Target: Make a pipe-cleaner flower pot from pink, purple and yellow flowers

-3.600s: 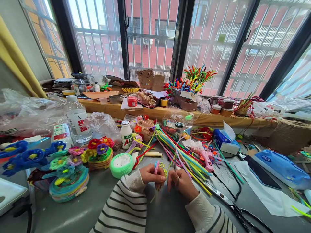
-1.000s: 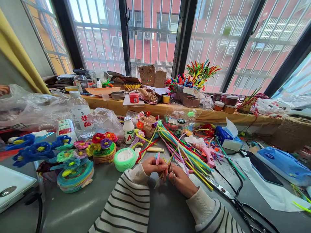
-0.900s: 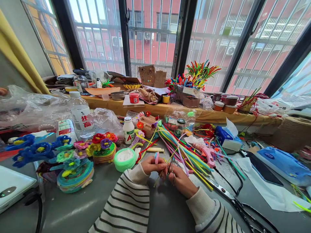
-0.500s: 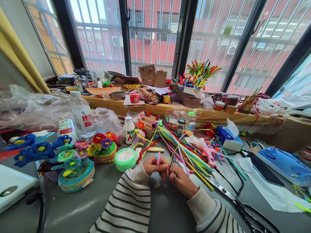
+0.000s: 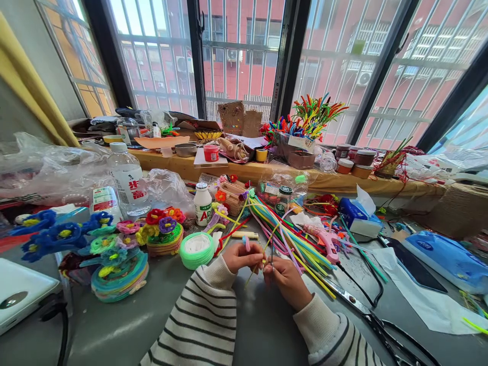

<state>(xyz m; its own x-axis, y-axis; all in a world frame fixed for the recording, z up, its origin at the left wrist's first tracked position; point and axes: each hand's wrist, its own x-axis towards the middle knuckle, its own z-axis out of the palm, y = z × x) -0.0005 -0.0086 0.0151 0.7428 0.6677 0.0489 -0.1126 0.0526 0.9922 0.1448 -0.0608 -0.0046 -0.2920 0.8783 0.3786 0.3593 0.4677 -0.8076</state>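
I am watching both hands meeting low at the middle of the grey table (image 5: 114, 325), just in front of the striped sleeves. The left hand (image 5: 241, 257) is pinching a thin yellow stem (image 5: 268, 244) between thumb and fingertips, its grip closed tight on it, and a small fuzzy pink loop (image 5: 247, 244) is poking up above the same fingers. The stem is running on a slant, its lower end showing under the hands and its upper end pointing away toward the window. The right hand (image 5: 285, 278) is curling shut beside the left, knuckles nearly touching it, and is grasping a slim dark tool (image 5: 272, 252) that is standing upright right against the stem; I cannot tell what kind of tool it is. Just beyond the hands a loose sheaf of long fuzzy pipe cleaners (image 5: 295, 240) in green, yellow, pink and purple is fanning out over the table, with a pink plastic glue gun (image 5: 323, 240) lying on its right edge. To the left a round green roll (image 5: 196, 250) is sitting near the left hand, and farther left coiled discs topped with fuzzy flowers (image 5: 114, 264) are standing in stacks. Long metal scissors (image 5: 356, 307) are lying to the right.
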